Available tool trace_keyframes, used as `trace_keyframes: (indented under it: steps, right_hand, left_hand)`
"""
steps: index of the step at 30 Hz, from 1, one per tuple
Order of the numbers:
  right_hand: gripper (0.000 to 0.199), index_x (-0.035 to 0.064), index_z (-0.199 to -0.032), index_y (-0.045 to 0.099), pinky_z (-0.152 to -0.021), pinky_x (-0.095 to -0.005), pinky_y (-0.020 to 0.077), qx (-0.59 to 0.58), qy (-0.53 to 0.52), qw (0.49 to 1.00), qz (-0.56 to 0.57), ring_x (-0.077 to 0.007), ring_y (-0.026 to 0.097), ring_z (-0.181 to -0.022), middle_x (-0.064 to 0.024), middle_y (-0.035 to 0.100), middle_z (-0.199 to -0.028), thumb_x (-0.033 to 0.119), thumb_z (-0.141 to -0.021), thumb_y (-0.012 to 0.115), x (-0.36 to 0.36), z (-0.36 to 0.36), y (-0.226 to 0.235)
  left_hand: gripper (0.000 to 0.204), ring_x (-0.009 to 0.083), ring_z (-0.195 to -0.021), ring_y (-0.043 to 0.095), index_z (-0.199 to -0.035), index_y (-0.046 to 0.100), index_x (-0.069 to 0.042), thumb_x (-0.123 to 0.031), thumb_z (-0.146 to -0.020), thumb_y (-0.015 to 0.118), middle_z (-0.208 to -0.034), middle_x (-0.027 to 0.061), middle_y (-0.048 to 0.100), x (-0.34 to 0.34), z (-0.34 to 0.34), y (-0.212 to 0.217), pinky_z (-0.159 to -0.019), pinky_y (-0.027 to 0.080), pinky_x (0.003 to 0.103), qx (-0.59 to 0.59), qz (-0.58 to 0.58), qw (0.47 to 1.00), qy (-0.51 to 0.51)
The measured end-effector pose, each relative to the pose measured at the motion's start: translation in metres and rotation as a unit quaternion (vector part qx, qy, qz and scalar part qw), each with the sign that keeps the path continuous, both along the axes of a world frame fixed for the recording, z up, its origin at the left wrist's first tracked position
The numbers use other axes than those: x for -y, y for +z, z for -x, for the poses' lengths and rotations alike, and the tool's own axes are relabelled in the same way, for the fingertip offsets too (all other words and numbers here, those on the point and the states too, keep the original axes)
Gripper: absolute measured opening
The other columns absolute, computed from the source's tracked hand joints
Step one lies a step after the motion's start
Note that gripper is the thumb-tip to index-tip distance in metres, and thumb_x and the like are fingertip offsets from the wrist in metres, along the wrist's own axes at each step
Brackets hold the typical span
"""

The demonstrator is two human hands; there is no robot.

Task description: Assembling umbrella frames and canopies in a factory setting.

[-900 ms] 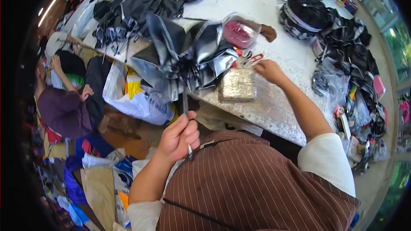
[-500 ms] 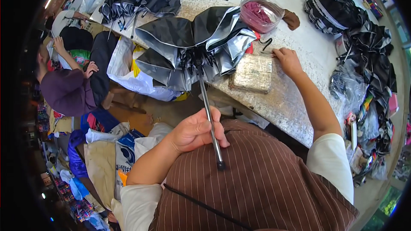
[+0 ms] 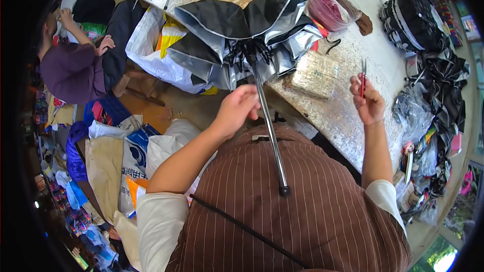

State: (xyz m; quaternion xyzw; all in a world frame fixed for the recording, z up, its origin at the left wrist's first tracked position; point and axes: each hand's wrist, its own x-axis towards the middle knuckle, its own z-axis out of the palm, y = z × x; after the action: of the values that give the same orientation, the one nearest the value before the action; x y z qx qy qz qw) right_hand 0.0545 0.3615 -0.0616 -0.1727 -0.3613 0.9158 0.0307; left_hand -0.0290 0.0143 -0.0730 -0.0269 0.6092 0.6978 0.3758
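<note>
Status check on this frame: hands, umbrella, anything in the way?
Left hand gripping umbrella shaft. Right hand holding red-handled tool upright, off the umbrella. Canopy half-open over table edge. Nothing between hands.

— How is the scene lit?
— Even daylight is seen; glare is thrown off the silver umbrella (image 3: pixel 242 35).
— And sharpness?
— The centre is rendered crisply; edges are bent, darkened and smeared.

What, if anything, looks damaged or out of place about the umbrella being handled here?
The umbrella canopy looks odd: its black and silver panels sag in crumpled folds instead of stretching taut, though the metal shaft is extended. The left hand is at the shaft; the right hand holds a small red-handled tool above the table.
</note>
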Motion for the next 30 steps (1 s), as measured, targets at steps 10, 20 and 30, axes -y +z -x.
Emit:
trace_keyframes:
  steps: [10,20,30]
  right_hand:
    - [0.053,-0.0018,-0.112,0.056,-0.046,-0.0184,0.0263,0.137,0.209,0.921,-0.298,-0.0065,0.035,-0.048,0.0026,0.045,-0.063,0.044,-0.095,0.034,0.092,-0.007,-0.004]
    - [0.037,0.0009,-0.107,0.062,-0.055,-0.0179,0.0348,0.115,0.284,0.846,-0.437,-0.0069,0.042,-0.058,-0.0007,0.052,-0.07,0.032,-0.094,0.045,0.089,-0.034,-0.035]
    - [0.032,0.0014,-0.113,0.058,-0.057,-0.0154,0.0363,0.095,0.271,0.847,-0.447,-0.0054,0.044,-0.062,-0.0026,0.057,-0.08,0.024,-0.092,0.05,0.091,-0.041,-0.041]
  left_hand:
    - [0.037,0.0083,-0.047,0.033,-0.125,0.039,-0.01,-0.021,-0.092,0.05,-0.067,0.0025,0.046,-0.087,0.012,-0.013,-0.044,0.03,0.023,0.141,-0.229,0.957,0.109]
    - [0.024,0.0068,-0.043,0.029,-0.108,0.047,-0.011,-0.026,-0.09,0.053,-0.064,0.0004,0.044,-0.122,0.033,-0.023,-0.042,0.029,0.022,0.189,-0.308,0.915,0.179]
    - [0.014,0.0055,-0.041,0.028,-0.093,0.051,-0.011,-0.023,-0.088,0.056,-0.061,-0.0017,0.044,-0.132,0.035,-0.022,-0.042,0.028,0.022,0.142,-0.274,0.925,0.223]
